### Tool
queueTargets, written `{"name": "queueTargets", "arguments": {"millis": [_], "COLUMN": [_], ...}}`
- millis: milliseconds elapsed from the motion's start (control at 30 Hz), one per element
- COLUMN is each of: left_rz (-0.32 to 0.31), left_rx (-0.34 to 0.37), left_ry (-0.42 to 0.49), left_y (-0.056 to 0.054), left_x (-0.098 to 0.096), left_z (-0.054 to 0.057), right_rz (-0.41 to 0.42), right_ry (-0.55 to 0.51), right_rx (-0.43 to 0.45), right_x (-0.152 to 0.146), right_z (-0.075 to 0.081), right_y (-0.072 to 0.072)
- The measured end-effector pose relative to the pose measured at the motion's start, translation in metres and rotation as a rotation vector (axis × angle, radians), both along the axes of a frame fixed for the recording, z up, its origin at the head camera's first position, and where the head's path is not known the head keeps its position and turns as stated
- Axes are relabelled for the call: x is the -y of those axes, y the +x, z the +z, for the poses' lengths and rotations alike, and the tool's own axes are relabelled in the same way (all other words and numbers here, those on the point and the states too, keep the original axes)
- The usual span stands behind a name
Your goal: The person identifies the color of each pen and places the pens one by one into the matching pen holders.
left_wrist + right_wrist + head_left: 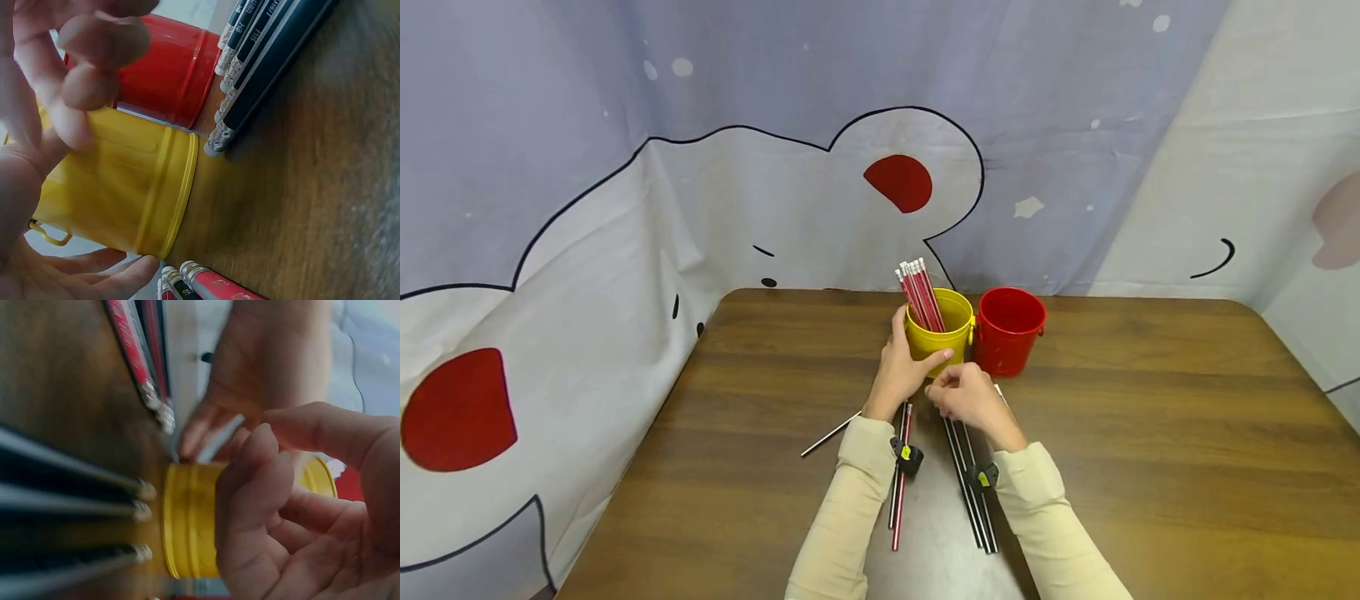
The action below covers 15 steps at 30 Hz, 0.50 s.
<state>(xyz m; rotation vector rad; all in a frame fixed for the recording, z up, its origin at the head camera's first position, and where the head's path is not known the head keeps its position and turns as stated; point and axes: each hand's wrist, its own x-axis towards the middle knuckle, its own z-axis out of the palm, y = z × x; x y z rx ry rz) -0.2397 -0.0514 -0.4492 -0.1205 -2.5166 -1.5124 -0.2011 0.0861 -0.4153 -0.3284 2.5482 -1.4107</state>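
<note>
My left hand (901, 371) holds the small yellow bucket (957, 343), fingers along its left side and thumb across the front. Several red-and-white striped pencils (922, 296) stand in that bucket, eraser ends up, leaning left. Just in front of it hovers my right hand (973, 400), fingers loosely curled and thumb close to the fingertips; the right wrist view shows nothing between them. Below this hand lie several black pencils (275, 69) with silver ferrules and white erasers. A red pencil (902, 492) and a dark pencil (893, 500) lie near my left wrist.
A red bucket (1009, 333) stands right beside the yellow one, towards the back of the wooden table (1150, 433). Another thin pencil (830, 435) lies slanted left of my left wrist. A printed cloth (760, 200) hangs behind the table's back edge.
</note>
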Motion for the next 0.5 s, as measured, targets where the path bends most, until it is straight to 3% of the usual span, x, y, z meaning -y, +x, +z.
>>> {"name": "queueTargets", "arguments": {"millis": [267, 500], "left_rz": [-0.001, -0.001], "left_rx": [0.002, 0.007], "left_ry": [-0.004, -0.011], "left_y": [0.0, -0.001], "left_x": [0.0, 0.001], "left_z": [-0.001, -0.001], "right_rz": [0.112, 0.098], "right_ry": [0.25, 0.375], "right_rx": [-0.008, -0.039], "right_x": [0.02, 0.023], "right_z": [-0.012, -0.02], "right_y": [0.009, 0.01]}}
